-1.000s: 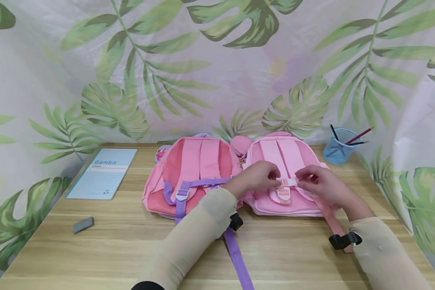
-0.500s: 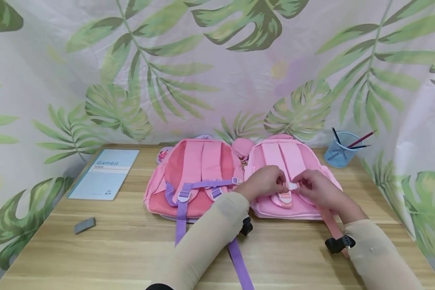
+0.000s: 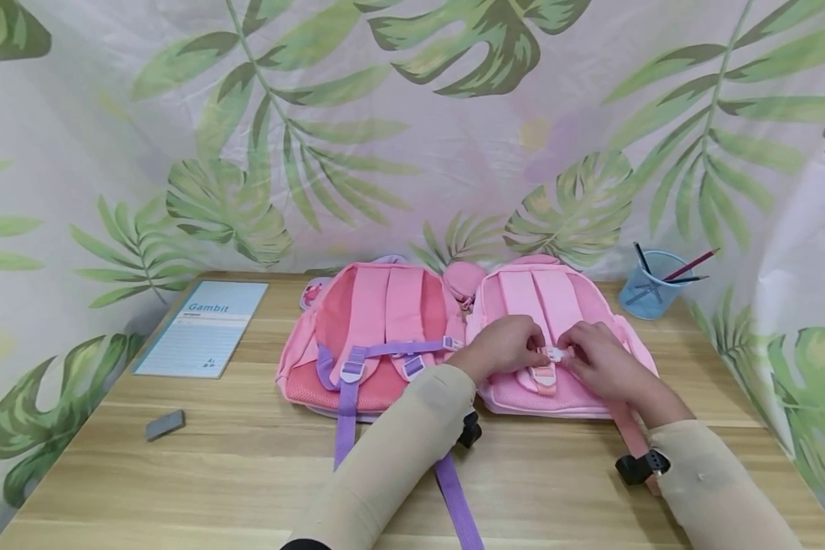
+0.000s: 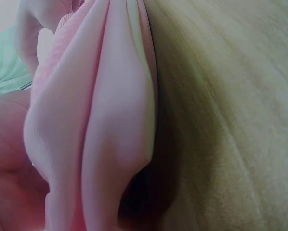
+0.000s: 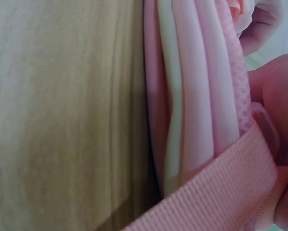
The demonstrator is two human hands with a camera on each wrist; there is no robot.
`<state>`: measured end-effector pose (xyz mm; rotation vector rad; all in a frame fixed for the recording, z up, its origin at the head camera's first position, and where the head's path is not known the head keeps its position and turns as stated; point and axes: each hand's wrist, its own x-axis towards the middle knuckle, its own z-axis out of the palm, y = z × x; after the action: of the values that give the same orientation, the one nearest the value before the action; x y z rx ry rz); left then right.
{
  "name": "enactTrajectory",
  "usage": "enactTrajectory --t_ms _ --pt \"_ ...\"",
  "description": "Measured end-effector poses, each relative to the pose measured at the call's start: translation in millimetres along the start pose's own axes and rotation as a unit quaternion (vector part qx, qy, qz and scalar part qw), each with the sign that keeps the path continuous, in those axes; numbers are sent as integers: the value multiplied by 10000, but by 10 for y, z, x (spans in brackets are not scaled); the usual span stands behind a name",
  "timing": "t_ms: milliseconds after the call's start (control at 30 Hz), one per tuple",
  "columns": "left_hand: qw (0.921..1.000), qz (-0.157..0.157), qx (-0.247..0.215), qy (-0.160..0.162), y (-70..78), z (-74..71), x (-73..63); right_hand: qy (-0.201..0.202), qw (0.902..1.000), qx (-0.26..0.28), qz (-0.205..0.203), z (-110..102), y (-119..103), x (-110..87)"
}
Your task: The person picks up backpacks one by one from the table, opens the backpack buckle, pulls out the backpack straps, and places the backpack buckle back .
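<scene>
In the head view a light pink backpack [image 3: 505, 401] lies back panel up on the table. My left hand [image 3: 512, 344] reaches over its left side and pinches one end of a small white buckle [image 3: 554, 354] on its chest strap. From the right, my right hand [image 3: 600, 357] pinches the buckle's other end. Whether the buckle's halves are joined cannot be made out. Below the hands sits a strap adjuster [image 3: 543, 374]. A salmon webbing strap [image 5: 206, 192] crosses the bag's side in the right wrist view. The left wrist view shows the bag's pink side [image 4: 115, 96] beside my palm.
A second pink backpack [image 3: 299, 386] with purple straps [image 3: 346, 424] lies against the first, on the left. A blue notebook [image 3: 206, 328] and a grey eraser [image 3: 166, 425] are on the left. A blue pencil cup [image 3: 646, 298] stands at the back right.
My hands have drawn closer together at the white buckle, and more of it is covered by fingers. The head view has shifted slightly. Both backpacks stay in place.
</scene>
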<state>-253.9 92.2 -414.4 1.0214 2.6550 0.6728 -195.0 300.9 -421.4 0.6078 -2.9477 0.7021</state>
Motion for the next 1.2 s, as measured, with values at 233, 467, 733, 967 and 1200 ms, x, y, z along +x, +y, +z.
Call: enactTrajectory --t_ms 233,467,733,967,1200 --pt "10000 46 1 -15 -17 16 25 -118 9994 220 234 -42 7 -14" --pt "9999 59 -75 -31 -24 19 33 -279 9980 346 459 -133 15 -21" --pt "9999 96 -82 -62 -18 -7 20 -288 9973 371 563 -207 42 -53" --pt "9999 83 -124 -78 -46 -4 23 -287 9977 491 370 -214 58 -81" --pt "9998 56 -140 -112 -39 -3 16 -176 9975 557 388 -211 73 -93"
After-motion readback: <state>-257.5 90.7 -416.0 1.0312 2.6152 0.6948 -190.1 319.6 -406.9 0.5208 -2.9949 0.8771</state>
